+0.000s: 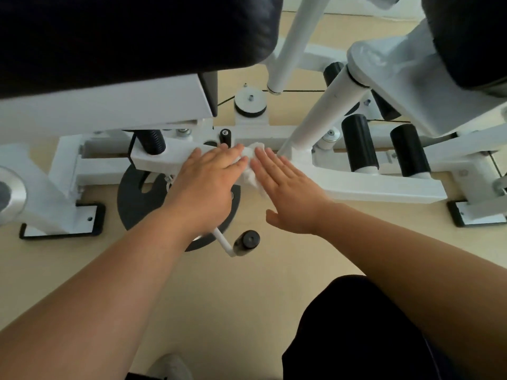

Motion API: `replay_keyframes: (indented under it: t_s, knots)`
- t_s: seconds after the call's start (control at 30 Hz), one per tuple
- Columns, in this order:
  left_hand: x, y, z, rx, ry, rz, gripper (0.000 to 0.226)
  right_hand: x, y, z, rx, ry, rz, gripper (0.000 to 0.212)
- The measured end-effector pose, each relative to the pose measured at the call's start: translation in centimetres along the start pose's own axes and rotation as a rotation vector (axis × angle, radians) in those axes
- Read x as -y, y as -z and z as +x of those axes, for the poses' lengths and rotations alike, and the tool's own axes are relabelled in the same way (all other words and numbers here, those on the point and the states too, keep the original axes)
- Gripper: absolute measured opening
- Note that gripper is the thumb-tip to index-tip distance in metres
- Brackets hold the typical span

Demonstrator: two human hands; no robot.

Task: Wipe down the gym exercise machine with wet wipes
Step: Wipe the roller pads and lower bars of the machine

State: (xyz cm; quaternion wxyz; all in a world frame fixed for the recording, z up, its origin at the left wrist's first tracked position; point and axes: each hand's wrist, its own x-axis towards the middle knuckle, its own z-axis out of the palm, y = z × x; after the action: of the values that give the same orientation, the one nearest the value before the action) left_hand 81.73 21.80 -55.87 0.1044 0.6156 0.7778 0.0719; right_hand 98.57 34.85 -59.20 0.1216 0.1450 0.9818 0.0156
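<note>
Wipe [251,163] crumpled on machine frame [370,185], between both hands | left hand [208,176] flat, fingers straight, pressing it down | right hand [288,193] flat, holding nothing, touching its edge | handling — soft, limp, probably bunches; I'd pin it under flat fingers, not pinch

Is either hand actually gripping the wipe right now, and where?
Neither grips it. The left hand and right hand lie flat, straight fingers pressing the crumpled wipe against the white frame from its two sides.
</note>
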Motion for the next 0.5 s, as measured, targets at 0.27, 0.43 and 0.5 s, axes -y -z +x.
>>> replay_keyframes:
  t_s: [0.27,0.43,0.5]
  knots:
    - [-2.2,-0.9,2.1,0.108,-0.005,0.095,0.070,-7.1,1.0,-0.8,-0.022,-0.065,-0.605,0.121]
    - [-2.1,-0.7,2.5,0.060,0.021,0.039,0.069,-7.5,1.1,-2.4,0.049,-0.114,-0.701,0.127]
    - [-2.4,-0.8,2.7,0.065,0.034,0.027,0.068,-7.7,0.4,-3.9,0.059,-0.113,-0.703,0.122]
